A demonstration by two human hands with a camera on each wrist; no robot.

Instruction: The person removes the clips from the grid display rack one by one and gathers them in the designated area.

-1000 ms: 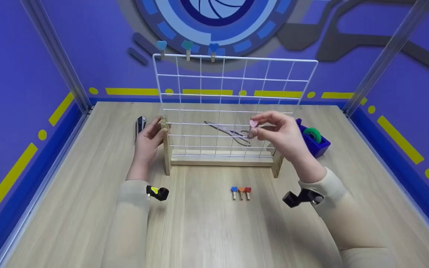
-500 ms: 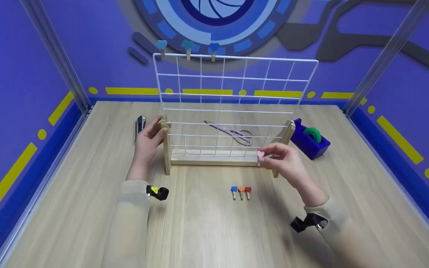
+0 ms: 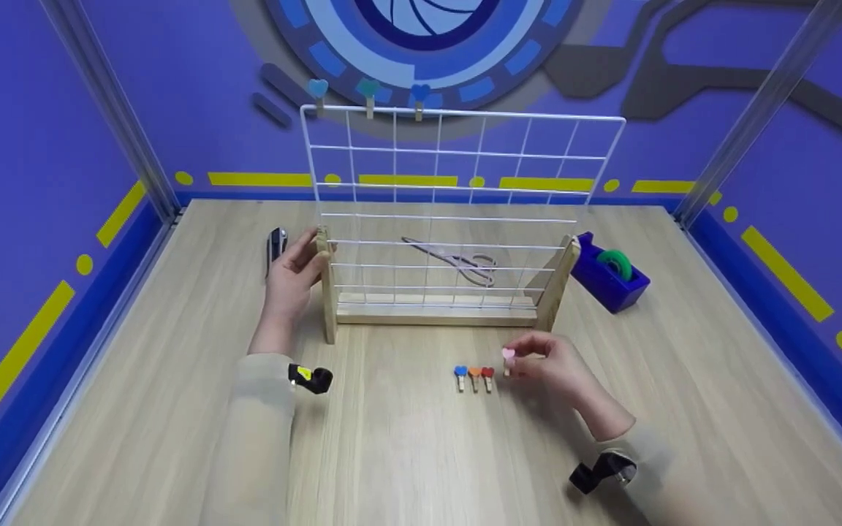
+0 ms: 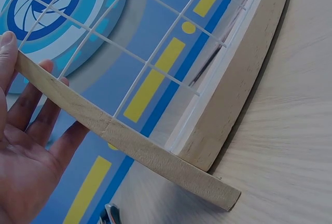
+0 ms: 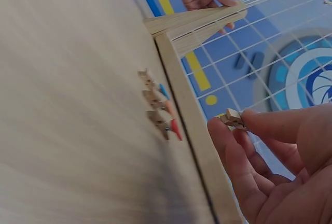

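My right hand pinches a small clothespin with a pink heart between thumb and fingertips, low over the table. Just left of it lie three heart clothespins in a row: a blue one, an orange one and a red one. With its thumb in front and fingers behind, my left hand grips the left wooden upright of a stand that bears a white wire grid. Clipped along the grid's top bar are a light blue clothespin, a green one and a darker blue one.
Behind the grid lies a pair of scissors. A blue tape dispenser with green tape stands right of the stand. The utility knife lies beyond my left hand. Patterned blue walls enclose the table's back and sides.
My right hand has come down and toward me with the pink heart clothespin, from in front of the grid to beside the row of clothespins. The left hand stays on the upright.
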